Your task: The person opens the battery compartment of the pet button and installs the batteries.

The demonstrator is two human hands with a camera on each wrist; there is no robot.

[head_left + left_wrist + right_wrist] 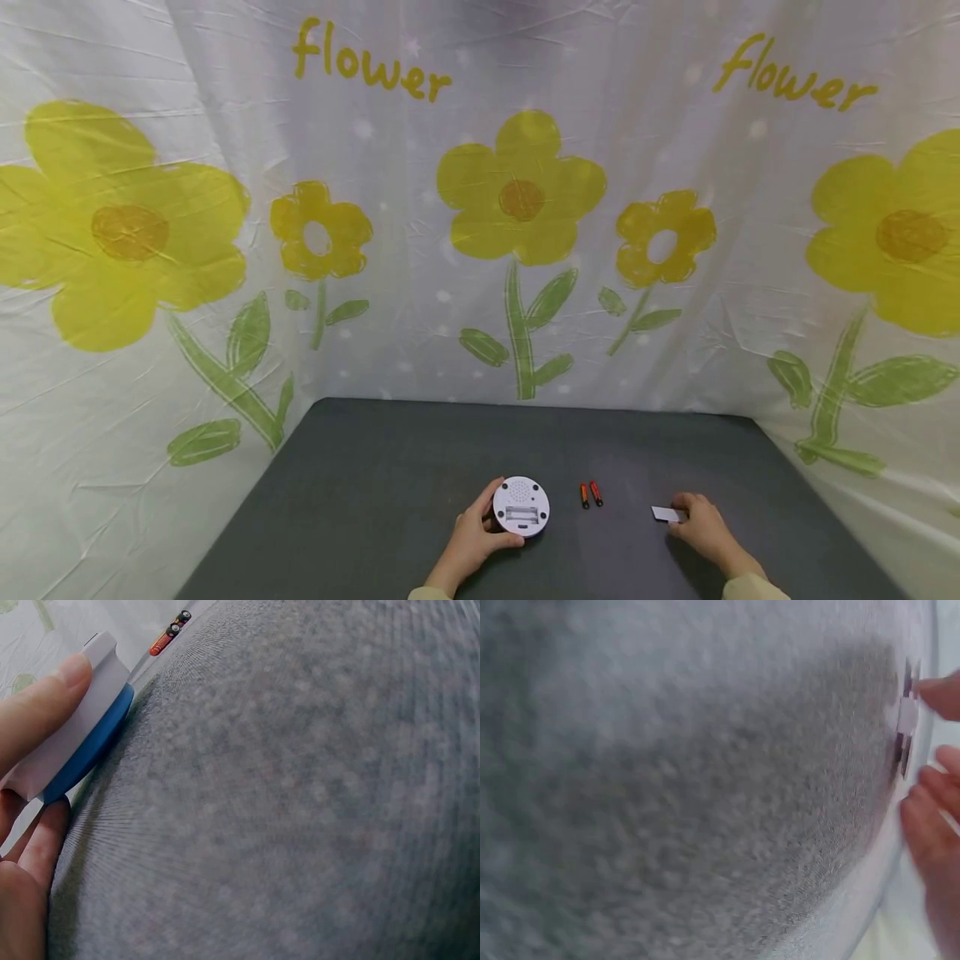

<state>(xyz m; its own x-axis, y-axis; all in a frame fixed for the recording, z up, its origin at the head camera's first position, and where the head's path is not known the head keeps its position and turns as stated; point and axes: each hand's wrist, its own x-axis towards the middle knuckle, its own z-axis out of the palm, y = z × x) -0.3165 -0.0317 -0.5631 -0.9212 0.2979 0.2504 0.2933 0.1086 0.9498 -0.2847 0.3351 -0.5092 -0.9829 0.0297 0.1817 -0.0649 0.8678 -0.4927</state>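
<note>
My left hand (474, 528) grips a round white battery-powered device (512, 527) at its left side, with the underside turned up. The device shows a speaker grille, dark feet and an uncovered battery compartment without batteries. In the left wrist view its white body (82, 716) has a blue part (94, 746) beneath, and the thumb lies across the white side. At the right, thumb and fingers of my right hand (703, 527) hold a small white battery cover (664, 514) close to the table. The right wrist view shows the cover (907, 716) edge-on, partly blurred.
Two red and black batteries (590, 494) lie side by side on the dark grey table (390, 467), between the hands. A white curtain with yellow flowers (405, 333) hangs behind the table and along its sides.
</note>
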